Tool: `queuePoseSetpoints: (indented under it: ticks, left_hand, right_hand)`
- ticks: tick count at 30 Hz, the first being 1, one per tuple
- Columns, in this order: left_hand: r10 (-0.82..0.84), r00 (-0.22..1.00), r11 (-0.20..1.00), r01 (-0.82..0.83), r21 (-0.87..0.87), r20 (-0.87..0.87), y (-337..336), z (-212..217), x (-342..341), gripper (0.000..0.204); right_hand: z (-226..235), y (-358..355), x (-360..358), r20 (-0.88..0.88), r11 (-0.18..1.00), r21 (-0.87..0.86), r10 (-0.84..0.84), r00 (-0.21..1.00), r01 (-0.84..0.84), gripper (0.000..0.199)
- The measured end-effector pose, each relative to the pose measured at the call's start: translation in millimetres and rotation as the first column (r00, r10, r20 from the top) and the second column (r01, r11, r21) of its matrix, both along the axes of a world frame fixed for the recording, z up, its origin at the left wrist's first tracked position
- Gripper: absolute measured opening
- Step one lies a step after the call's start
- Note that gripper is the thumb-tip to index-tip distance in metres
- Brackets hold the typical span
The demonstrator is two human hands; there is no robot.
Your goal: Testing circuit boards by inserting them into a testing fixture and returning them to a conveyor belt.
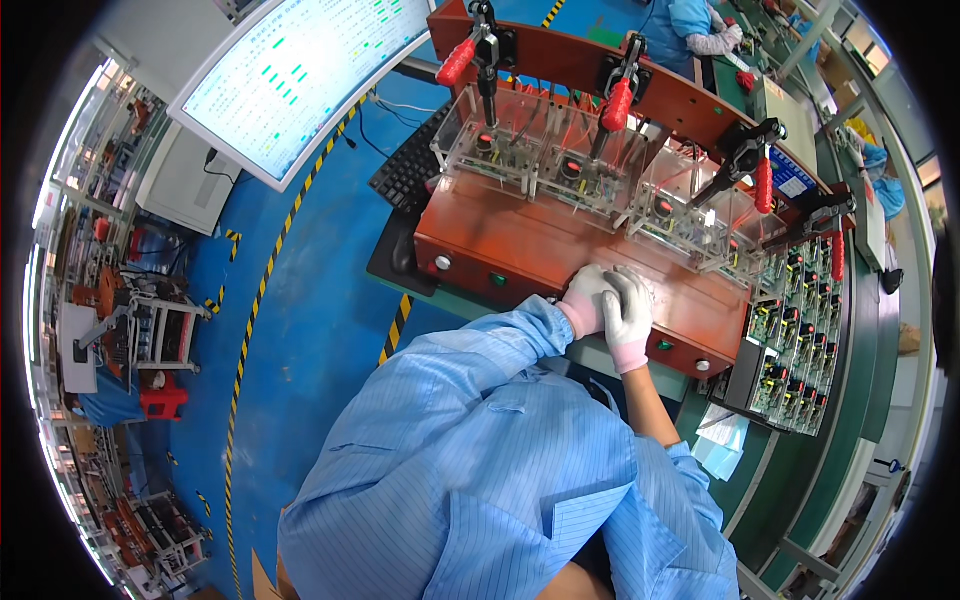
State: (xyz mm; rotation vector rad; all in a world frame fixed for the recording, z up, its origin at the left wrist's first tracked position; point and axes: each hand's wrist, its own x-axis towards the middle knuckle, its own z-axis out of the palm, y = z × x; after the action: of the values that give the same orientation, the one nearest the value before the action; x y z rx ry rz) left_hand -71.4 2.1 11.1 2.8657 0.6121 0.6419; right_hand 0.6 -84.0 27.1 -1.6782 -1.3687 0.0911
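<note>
My left hand [584, 300] and my right hand [628, 312], both in white gloves with pink cuffs, rest together at the front of a red-brown test fixture [500, 225]. The right hand's fingers lie loosely over the left hand's, so the left fingertips are hidden. No held object shows in either hand. Behind them, clear plastic covers [590, 185] stand over circuit boards with wires. Above these, toggle clamps with red handles [617, 104] are mounted on a red-brown bar. A green button [664, 345] sits on the fixture's front, just right of my right hand.
A lit monitor [305, 80] stands at the upper left, with a black keyboard [408, 165] and mouse [402, 252] beside the fixture. At the right is a rack of circuit boards [798, 340], with papers [722, 440] below it. Another person's gloved hands [718, 40] are at the far bench.
</note>
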Motion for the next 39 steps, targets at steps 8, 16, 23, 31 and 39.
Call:
queuePoseSetpoints:
  ticks: [8, 16, 23, 31, 39]
  left_hand:
    - [-0.016, 0.998, 0.999, 0.014, -0.040, -0.052, -0.3, 8.3, -1.3, 0.023]
    - [-0.008, 0.999, 1.000, 0.009, -0.026, 0.033, 1.3, -6.4, 2.3, 0.020]
    - [-0.016, 1.000, 1.000, 0.016, -0.022, 0.014, 2.7, -22.5, 6.3, 0.019]
    - [-0.042, 0.998, 0.998, 0.040, -0.038, -0.041, 3.7, -18.9, 5.3, 0.019]
    - [-0.019, 0.999, 0.996, 0.017, -0.090, -0.027, 1.9, -6.9, 1.7, 0.024]
  right_hand:
    - [-0.1, -0.7, 1.5, -0.018, 0.999, -0.030, 0.011, 1.000, -0.011, 0.035]
    - [0.4, -0.4, 0.3, -0.017, 1.000, -0.020, 0.008, 1.000, -0.009, 0.034]
    - [-0.5, -0.6, 0.3, -0.014, 1.000, -0.010, 0.004, 1.000, -0.004, 0.034]
    - [0.4, -0.1, -0.2, -0.005, 1.000, -0.001, 0.001, 1.000, -0.001, 0.034]
    - [-0.2, 0.4, -0.7, -0.011, 1.000, 0.007, -0.007, 1.000, 0.007, 0.033]
